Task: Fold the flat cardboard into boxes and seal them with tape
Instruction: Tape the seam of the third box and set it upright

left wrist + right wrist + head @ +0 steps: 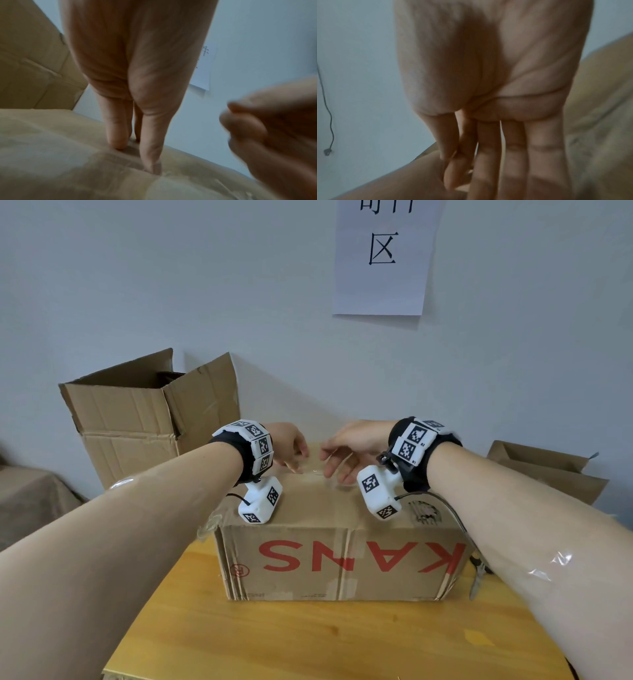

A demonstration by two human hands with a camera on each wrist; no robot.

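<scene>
Closed cardboard box [339,559] on the worktop [308,638]. Left hand [289,445] presses straight fingers [150,155] onto its top. Right hand [352,446] hovers beside, its grip relaxed, holding nothing discernible.

Brown box [339,563], red lettering; yellow table [308,642].

left hand [289,445] fingers extended; right hand [349,451] likewise

open box [137,419] blocks far-left | wooden table [308,642] bare up front
</scene>
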